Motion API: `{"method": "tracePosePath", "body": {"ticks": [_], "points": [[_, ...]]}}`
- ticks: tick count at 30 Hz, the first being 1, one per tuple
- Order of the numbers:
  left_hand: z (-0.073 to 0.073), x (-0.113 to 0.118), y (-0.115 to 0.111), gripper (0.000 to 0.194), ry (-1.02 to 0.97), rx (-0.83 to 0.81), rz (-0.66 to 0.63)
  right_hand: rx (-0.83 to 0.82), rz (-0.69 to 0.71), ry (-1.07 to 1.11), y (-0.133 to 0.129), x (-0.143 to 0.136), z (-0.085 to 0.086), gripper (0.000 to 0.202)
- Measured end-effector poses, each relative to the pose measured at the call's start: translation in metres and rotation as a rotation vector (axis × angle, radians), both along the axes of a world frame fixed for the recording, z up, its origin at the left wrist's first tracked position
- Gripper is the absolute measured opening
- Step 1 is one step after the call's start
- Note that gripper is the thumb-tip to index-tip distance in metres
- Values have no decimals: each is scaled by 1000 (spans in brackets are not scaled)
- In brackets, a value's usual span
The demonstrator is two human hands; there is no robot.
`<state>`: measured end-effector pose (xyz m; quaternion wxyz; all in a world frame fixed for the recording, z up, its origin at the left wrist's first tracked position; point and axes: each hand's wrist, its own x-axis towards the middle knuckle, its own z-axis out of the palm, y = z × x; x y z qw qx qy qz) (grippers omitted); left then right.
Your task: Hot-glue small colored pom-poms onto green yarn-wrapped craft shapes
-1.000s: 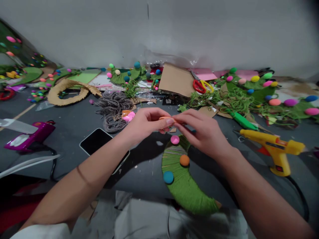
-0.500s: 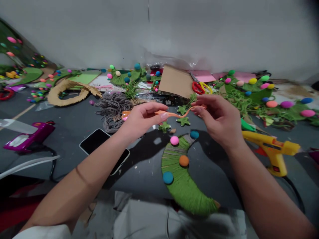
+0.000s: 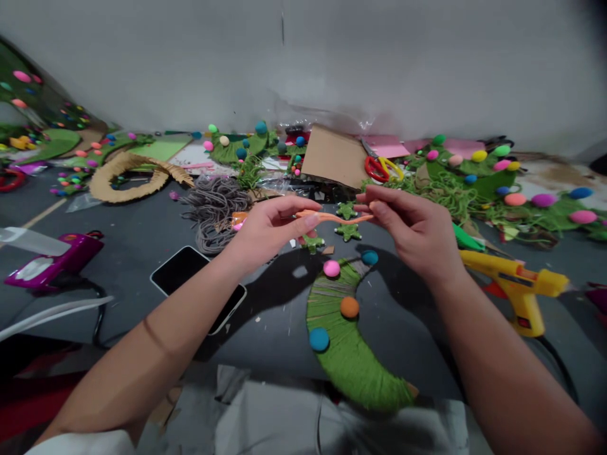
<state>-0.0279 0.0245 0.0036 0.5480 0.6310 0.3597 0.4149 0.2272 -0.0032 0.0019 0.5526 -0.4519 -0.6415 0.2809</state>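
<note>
Between my two hands a thin orange strip is stretched almost level; its material I cannot make out. My left hand pinches one end between thumb and fingers. The other end is pinched by my right hand. Small green stars lie on the table just behind the strip. Below, near the table's front edge, rests a crescent wrapped in green yarn, with pink, orange and blue balls on it.
A phone lies under my left forearm. To the right is a yellow glue gun with a black cord. Grey yarn, a cardboard piece, red-and-yellow scissors and a tan ring lie further back. A purple device sits left.
My right hand has moved slightly left and its grip sits at the strip's end. The strip has gone from a wavy curve to nearly straight.
</note>
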Motion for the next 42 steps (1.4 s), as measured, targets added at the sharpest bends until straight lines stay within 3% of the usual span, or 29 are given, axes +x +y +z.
{"method": "tracePosePath", "body": {"ticks": [3, 8, 12, 15, 19, 26, 30, 35, 38, 42], "points": [[0, 0, 0, 31, -31, 0, -20, -127, 19, 13, 0, 2, 2, 30], [-1, 0, 1, 34, -85, -44, -26, -90, 38, 3, -3, -1, 6, 22], [2, 1, -1, 35, -54, -28, -46, -165, 132, 43, -3, -4, 4, 27], [5, 2, -3, 28, -14, -15, -61, -243, 120, -17, -2, -3, 2, 39], [4, 2, -2, 21, -42, -5, -71, -167, 105, -84, -4, -3, 2, 21], [1, 0, -1, 26, -34, 20, -41, -255, 179, 19, -2, -6, 1, 42], [0, -1, -2, 33, 2, 34, -49, -153, 107, 10, -1, -6, -1, 26], [0, -2, -2, 38, 38, 21, -49, -180, 277, 41, -3, -8, -3, 26], [0, -1, -2, 37, 37, 23, -51, -207, 210, -1, -5, -9, -2, 25], [2, 0, -4, 39, 44, 31, -58, -100, 132, 47, -7, -13, -3, 33]]}}
